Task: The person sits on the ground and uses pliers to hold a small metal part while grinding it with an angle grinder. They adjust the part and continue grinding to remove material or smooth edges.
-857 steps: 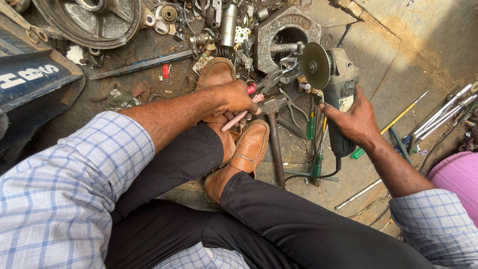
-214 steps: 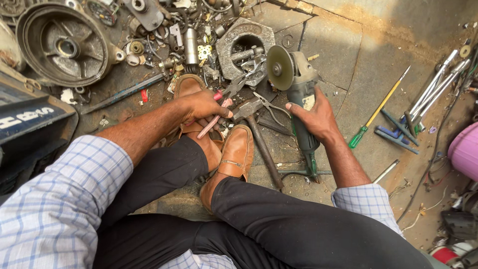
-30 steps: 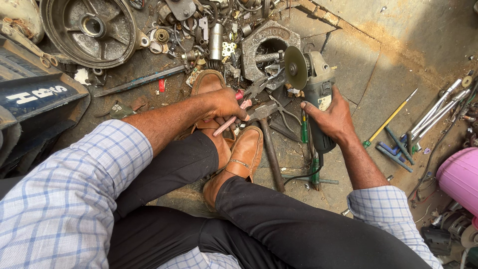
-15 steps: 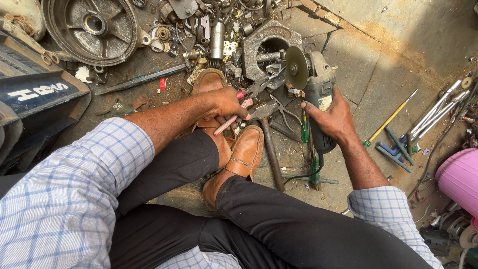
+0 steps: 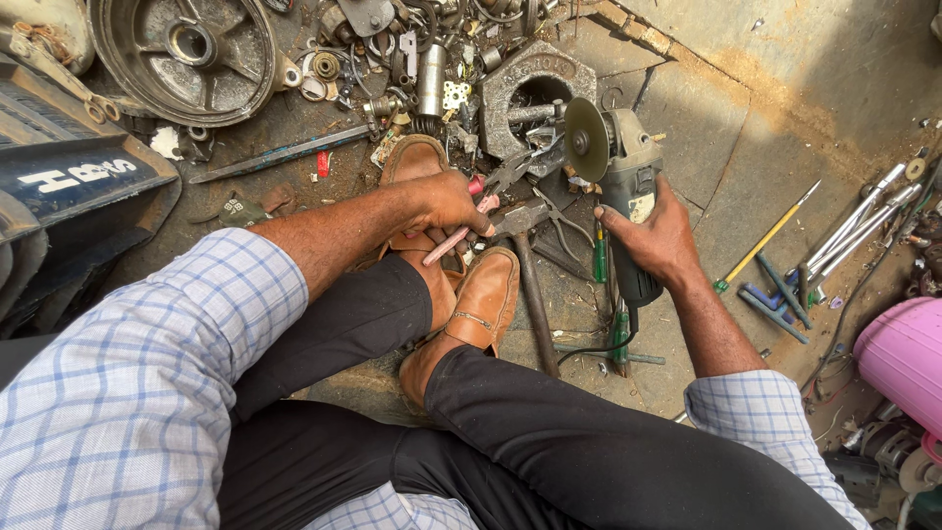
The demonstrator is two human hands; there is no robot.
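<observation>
- Two hands are seen above a cluttered concrete floor.
- Pink-handled pliers are gripped in the closed fingers of the left hand, just above the brown leather shoes.
- A grey-green angle grinder is held by the right hand, fingers wrapped around its body, disc beside a grey metal casting.
- A hammer is laid between both.

Your left hand covered the middle of the pink-handled pliers, so its grip could not be read in full. Your right hand hid the angle grinder body beneath the palm. The pink container and the dark blue panel were cut off by the frame edges. The small parts at the top were too cluttered to identify.
</observation>
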